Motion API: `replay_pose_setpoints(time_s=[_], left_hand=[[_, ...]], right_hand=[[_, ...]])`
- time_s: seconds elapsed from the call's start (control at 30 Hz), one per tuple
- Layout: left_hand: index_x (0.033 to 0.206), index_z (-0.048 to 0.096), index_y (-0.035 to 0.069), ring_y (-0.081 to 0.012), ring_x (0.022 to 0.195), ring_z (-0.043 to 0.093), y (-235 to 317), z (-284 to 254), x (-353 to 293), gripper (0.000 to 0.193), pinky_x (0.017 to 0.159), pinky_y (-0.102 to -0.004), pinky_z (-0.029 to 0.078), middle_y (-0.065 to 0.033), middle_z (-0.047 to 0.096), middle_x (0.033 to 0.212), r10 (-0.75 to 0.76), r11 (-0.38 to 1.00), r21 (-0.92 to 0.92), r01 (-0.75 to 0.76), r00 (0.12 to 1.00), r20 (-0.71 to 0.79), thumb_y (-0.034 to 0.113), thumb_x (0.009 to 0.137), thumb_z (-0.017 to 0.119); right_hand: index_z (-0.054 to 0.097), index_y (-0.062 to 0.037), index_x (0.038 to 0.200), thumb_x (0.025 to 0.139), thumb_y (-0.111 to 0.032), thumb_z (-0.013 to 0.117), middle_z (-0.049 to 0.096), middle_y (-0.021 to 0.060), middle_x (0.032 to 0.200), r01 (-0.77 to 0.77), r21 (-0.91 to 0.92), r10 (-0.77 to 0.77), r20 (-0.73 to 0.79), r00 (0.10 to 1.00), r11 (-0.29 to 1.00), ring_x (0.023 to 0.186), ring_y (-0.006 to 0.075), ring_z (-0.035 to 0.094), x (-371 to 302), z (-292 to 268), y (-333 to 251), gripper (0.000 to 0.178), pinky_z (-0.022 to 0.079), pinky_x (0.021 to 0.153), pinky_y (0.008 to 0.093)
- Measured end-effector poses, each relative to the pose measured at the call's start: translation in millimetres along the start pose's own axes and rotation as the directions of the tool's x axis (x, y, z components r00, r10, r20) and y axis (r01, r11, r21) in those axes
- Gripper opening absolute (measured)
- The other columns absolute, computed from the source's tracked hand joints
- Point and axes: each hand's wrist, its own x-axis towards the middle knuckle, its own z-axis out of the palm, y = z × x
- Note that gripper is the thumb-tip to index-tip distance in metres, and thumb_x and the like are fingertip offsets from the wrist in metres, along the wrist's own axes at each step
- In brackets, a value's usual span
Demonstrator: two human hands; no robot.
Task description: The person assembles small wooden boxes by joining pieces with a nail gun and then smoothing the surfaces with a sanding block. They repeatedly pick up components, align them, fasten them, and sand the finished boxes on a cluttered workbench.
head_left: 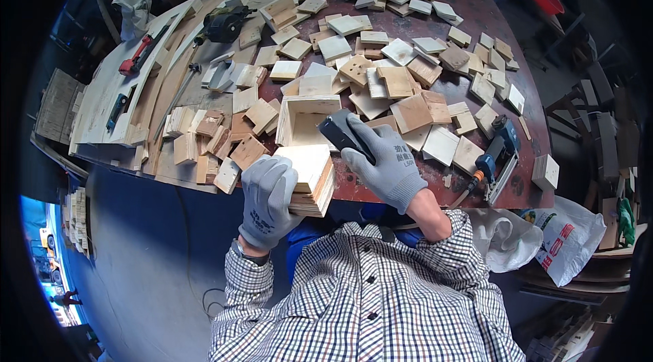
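My left hand [266,192], in a grey glove, is closed round the left side of a small wooden box [314,175] with a pale top and layered edges, held at the table's front edge. In my gloved right hand [386,161] is a black rectangular block [343,134] that looks like a sanding block. It is tilted above and to the right of the small box, apart from it. Just behind, an open wooden box [306,105] stands with its hollow side facing me, partly covered by the black block. The underside of the black block is hidden.
Loose wooden pieces [411,112] cover much of the dark red table [503,29]. A blue nail gun [502,144] with a hose lies at the right front. Long boards [112,83], a red-handled tool [136,56] and a black power tool [224,22] occupy the left. White sacks [571,233] hang at the right.
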Motion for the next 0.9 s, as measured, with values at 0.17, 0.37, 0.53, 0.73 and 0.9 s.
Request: replay_pose_setpoints(time_s=[0.17,0.37,0.53,0.73,0.9], left_hand=[[0.14,0.043,0.007,-0.0348,0.121,0.055,4.7,1.5,-3.5,0.092,0.105,-0.053,0.043,-0.0152,0.055,0.131,-0.051,0.998,-0.045,0.047,0.995,-0.082,0.044,0.072,0.094],[0.147,0.04,0.004,-0.0316,0.116,0.055,15.1,10.5,9.9,0.102,0.099,-0.0435,0.048,-0.016,0.052,0.129,-0.31,0.942,-0.179,0.285,0.941,-0.136,0.027,0.067,0.099],[0.147,0.042,0.004,-0.0329,0.119,0.052,21.5,18.8,18.1,0.107,0.103,-0.047,0.043,-0.0152,0.051,0.13,-0.388,0.901,-0.243,0.36,0.918,-0.08,0.033,0.062,0.101],[0.143,0.04,0.002,-0.0283,0.113,0.057,15.6,21.4,26.9,0.104,0.1,-0.0408,0.049,-0.013,0.048,0.124,-0.518,0.813,-0.361,0.457,0.851,-0.089,0.028,0.062,0.102],[0.144,0.039,0.002,-0.0257,0.124,0.057,30.0,15.3,17.3,0.105,0.106,-0.0401,0.05,-0.0137,0.049,0.134,-0.69,0.612,-0.449,0.651,0.717,0.099,0.035,0.066,0.101]], right_hand=[[0.05,0.0001,0.151,0.096,-0.036,0.068,0.06,0.0274,0.121,0.347,0.25,-0.265,-0.308,0.914,0.904,0.11,0.0397,0.059,-10.6,-1.0,-14.7,0.069,0.046,0.097,0.0473],[0.048,-0.0077,0.156,0.086,-0.037,0.076,0.05,0.0262,0.142,0.491,0.087,-0.468,-0.194,0.862,0.867,0.125,0.0406,0.051,-52.0,14.3,-26.7,0.081,0.038,0.106,0.0502],[0.049,-0.0051,0.153,0.094,-0.037,0.069,0.056,0.0226,0.13,0.313,0.089,-0.29,-0.202,0.935,0.946,0.113,0.0398,0.055,-0.8,11.7,-1.7,0.07,0.041,0.099,0.0512],[0.051,-0.0064,0.152,0.091,-0.035,0.071,0.056,0.0238,0.131,0.491,-0.012,-0.485,-0.176,0.856,0.871,0.118,0.0397,0.054,-42.5,-8.0,-25.2,0.071,0.041,0.102,0.0496],[0.049,0.0009,0.151,0.097,-0.035,0.066,0.06,0.0248,0.12,0.134,0.022,-0.124,-0.263,0.957,0.991,0.107,0.0391,0.058,-17.1,-0.6,28.4,0.067,0.044,0.096,0.049]])
